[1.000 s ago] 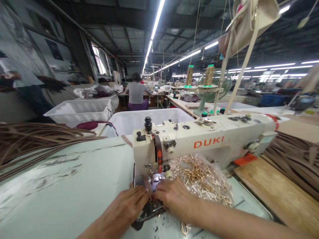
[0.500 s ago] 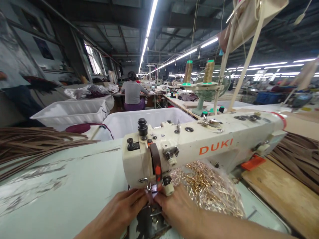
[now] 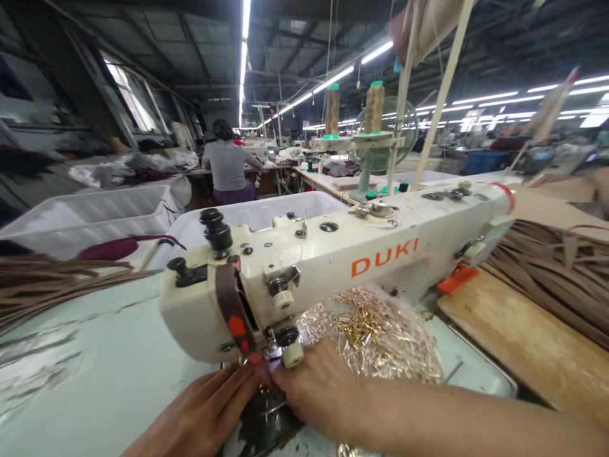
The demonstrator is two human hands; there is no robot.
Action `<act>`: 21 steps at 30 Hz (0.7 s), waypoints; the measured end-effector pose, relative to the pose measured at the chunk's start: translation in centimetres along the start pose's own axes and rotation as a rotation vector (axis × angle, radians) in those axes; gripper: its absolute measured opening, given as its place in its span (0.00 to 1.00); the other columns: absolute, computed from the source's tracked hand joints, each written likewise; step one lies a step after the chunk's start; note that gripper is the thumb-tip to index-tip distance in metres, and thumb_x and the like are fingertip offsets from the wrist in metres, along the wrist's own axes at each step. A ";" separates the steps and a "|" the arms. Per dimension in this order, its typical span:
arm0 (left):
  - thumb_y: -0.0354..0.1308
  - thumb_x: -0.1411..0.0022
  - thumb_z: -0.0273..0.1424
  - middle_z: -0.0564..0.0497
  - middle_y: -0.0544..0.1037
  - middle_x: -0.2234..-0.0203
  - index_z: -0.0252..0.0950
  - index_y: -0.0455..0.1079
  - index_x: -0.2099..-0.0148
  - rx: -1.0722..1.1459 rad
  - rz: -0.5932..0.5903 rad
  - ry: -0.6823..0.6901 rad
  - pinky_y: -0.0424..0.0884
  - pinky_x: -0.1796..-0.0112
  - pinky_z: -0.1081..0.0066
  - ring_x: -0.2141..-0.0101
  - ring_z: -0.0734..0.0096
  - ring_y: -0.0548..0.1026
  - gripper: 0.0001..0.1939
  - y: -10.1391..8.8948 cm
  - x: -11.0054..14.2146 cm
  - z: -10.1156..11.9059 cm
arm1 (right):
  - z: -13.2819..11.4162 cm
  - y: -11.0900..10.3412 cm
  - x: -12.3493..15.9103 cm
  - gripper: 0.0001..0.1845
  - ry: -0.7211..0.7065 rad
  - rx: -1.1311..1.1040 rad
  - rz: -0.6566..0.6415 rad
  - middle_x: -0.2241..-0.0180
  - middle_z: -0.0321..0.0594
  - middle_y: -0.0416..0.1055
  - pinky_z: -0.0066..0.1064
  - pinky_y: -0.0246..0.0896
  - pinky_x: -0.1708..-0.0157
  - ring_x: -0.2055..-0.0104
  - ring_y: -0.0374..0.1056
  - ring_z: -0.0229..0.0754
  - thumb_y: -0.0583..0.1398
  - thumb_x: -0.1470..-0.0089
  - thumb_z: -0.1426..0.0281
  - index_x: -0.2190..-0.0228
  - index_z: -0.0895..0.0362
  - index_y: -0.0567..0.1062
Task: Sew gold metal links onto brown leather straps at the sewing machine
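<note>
- The left hand (image 3: pixel 204 406) is closed, its fingers bunched with their tips on a narrow piece (image 3: pixel 264 379) below the needle end of the sewing machine (image 3: pixel 304 254); its thumb is hidden
- The right hand (image 3: pixel 323 384) is closed on the other side of that piece, fingers curled just beside a pale knob (image 3: pixel 292 356)
- The narrow piece sits between the two sets of fingertips, at the dark plate (image 3: pixel 266 426), well apart from the far edge of the table (image 3: pixel 109 343); blur and knuckles hide most of it
- It looks thin, so I judge it light and bendable, hardly fragile, but apt to twist or slide if held at one end only
- The best hold seems a fingertip pinch on both sides, kept flat, tips clear of the needle
- A bag of gold-coloured metal clasps (image 3: pixel 371 330) lies beside the right hand, under the machine's arm; these look hard and slippery
- Brown strips (image 3: pixel 47 285) lie toward the table's far edge at left
</note>
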State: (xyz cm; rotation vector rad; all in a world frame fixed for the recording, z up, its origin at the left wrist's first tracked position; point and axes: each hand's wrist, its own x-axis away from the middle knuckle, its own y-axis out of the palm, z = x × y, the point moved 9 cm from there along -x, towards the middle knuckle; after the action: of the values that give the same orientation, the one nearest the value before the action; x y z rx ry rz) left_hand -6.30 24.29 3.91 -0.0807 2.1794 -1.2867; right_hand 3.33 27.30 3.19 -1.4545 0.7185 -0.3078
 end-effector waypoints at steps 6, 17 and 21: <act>0.40 0.33 0.23 0.54 0.76 0.57 0.40 0.52 0.37 0.012 -0.018 0.000 0.66 0.52 0.82 0.57 0.78 0.74 0.23 -1.2 -1.3 0.0 | 0.2 0.3 0.0 0.02 0.039 0.017 0.038 0.74 0.40 0.72 0.32 0.53 0.81 0.76 0.67 0.44 0.56 0.48 0.74 0.69 0.57 0.69; 0.34 0.32 0.21 0.47 0.78 0.65 0.31 0.67 0.54 -0.011 0.041 -0.042 0.75 0.64 0.77 0.64 0.70 0.76 0.19 -1.3 -2.6 0.6 | 0.5 0.1 -0.1 0.07 0.078 -0.038 -0.075 0.71 0.42 0.74 0.33 0.57 0.75 0.70 0.69 0.45 0.55 0.48 0.76 0.66 0.56 0.71; 0.37 0.31 0.25 0.48 0.77 0.64 0.34 0.66 0.55 0.167 -0.011 -0.139 0.74 0.60 0.77 0.63 0.72 0.76 0.16 -0.5 -3.3 -0.2 | 0.9 0.3 0.1 0.11 0.108 -0.035 -0.114 0.65 0.44 0.74 0.35 0.58 0.72 0.67 0.69 0.47 0.57 0.49 0.73 0.61 0.55 0.72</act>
State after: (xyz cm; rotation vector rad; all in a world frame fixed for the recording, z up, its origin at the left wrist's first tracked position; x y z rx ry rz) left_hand -3.84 25.28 5.94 -0.1121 1.9509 -1.4211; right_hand 3.86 28.00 2.90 -1.5237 0.7316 -0.4664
